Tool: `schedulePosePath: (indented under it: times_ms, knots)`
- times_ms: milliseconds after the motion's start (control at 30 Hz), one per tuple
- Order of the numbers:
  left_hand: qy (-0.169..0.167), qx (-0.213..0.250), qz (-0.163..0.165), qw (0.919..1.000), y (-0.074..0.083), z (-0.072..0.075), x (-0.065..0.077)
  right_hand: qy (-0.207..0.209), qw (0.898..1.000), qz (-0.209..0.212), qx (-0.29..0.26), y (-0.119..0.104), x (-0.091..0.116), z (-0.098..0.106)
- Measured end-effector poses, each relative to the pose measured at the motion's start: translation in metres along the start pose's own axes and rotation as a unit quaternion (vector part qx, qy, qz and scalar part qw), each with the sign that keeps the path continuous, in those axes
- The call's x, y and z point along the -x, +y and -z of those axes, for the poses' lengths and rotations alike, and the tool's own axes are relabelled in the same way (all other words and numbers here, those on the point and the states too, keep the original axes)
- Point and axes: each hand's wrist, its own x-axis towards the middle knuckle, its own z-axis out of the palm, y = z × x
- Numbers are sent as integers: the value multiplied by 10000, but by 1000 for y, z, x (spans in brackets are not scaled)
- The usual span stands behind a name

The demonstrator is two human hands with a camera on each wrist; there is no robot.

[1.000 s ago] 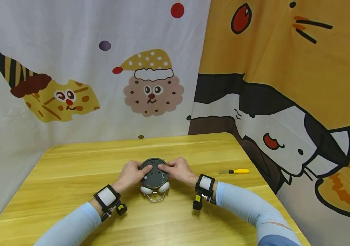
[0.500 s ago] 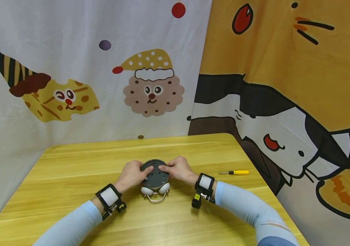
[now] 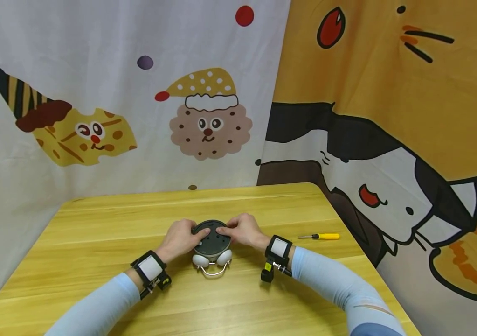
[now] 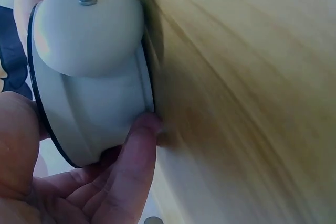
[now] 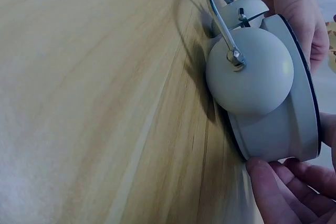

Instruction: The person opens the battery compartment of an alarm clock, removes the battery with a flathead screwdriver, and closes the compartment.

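Observation:
A twin-bell alarm clock [image 3: 212,242] is held face down close over the table, its dark round back upward and its white bells and metal handle toward me. My left hand [image 3: 181,239] grips its left side, thumb over the back and fingers curled under the rim. On the opposite side my right hand [image 3: 244,231] holds it the same way, thumb on the back. In the left wrist view fingertips press at the lower edge of the white casing [image 4: 100,114]. The right wrist view shows a bell [image 5: 251,72] and the handle beside the tabletop. The clock's face is hidden.
A yellow-handled screwdriver [image 3: 325,236] lies on the right part of the wooden table [image 3: 108,224]. Behind the table hangs a white curtain [image 3: 108,42] with cartoon prints, and an orange one [image 3: 372,70] hangs at the right. Each wrist carries a strapped camera.
The clock's far edge has dipped slightly toward me and its back looks more foreshortened. Both hands keep their grip almost in place. The screwdriver has not moved.

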Motion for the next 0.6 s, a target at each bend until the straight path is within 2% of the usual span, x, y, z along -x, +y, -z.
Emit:
schedulePosePath:
  times_ms: [333,467,600]
  knots:
    - [-4,-313,-245,9992,-3,-4,2,-93,9993,-178,-320,4,1,0]
    - [-135,-218,-221,9994,-3,-3,2,-1,9999,-108,-92,2,0,0]
    - [-289,-77,-194,9994,-2,-2,3,196,9990,106,381,-3,-1,0]
